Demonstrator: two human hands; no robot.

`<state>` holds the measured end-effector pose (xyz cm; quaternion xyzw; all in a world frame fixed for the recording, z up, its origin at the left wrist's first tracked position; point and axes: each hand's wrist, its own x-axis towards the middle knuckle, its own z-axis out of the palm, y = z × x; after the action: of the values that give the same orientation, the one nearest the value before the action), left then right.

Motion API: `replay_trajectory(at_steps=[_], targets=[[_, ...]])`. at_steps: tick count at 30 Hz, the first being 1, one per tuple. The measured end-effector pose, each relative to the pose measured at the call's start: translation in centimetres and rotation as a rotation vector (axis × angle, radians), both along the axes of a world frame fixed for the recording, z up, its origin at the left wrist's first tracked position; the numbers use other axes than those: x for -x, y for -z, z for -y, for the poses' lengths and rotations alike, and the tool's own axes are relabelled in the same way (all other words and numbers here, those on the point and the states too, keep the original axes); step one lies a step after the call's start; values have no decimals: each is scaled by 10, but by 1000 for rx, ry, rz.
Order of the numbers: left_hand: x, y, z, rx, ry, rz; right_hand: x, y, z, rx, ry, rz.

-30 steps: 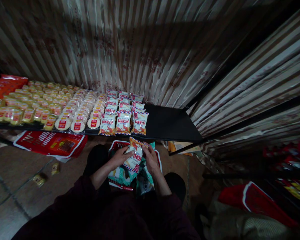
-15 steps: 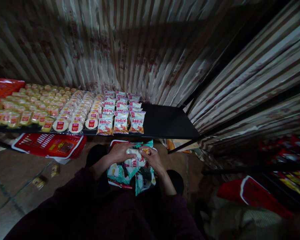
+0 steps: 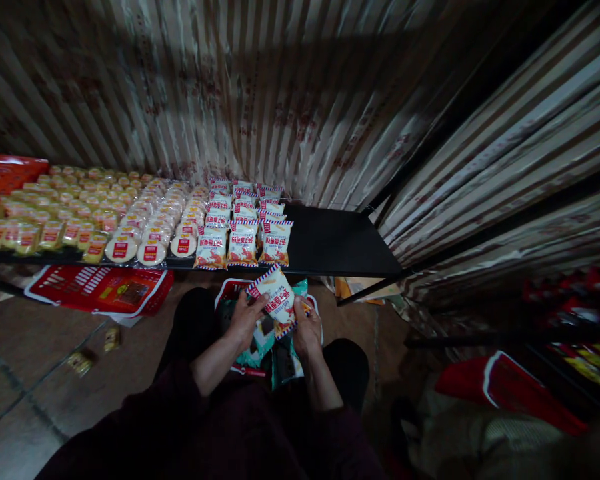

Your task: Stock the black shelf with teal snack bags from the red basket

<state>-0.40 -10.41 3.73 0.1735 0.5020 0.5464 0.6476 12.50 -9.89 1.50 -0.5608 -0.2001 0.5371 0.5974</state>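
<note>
Both of my hands hold one white snack packet with red print and a striped edge, tilted, just below the front edge of a black shelf. My left hand grips its left side and my right hand grips its lower right corner. Under the packet a red basket rests on my lap, holding several green and white packets. On the shelf, matching white packets lie in three rows.
Left of those rows the shelf carries round wrapped cakes, small yellow packets and orange boxes. A red basket lies under the shelf, with loose packets on the floor. Striped curtains hang behind. Another red basket sits at right.
The packet dropped flat onto the basket half a second ago, and is now lifted and tilted up towards the shelf edge, still in both hands.
</note>
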Motion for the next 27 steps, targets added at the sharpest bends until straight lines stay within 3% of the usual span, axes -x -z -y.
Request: replay_trajectory(at_steps=[6, 10, 16, 20, 23, 27], targets=[[2, -7, -14, -128, -55, -116, -7, 4, 7, 21, -156, 115], [3, -7, -17, -184, -50, -156, -14, -5, 8, -36, -291, 116], [0, -6, -19, -290, 126, -280, -17, -31, 6, -46, -499, 143], [-6, -6, -17, -256, 120, -255, -13, -26, 4, -40, -380, 172], [-10, -4, -10, -208, 202, -228, -11, -17, 2, -51, -266, 222], [-15, 2, -1, -212, 236, -175, -9, -16, 3, -66, -287, 268]])
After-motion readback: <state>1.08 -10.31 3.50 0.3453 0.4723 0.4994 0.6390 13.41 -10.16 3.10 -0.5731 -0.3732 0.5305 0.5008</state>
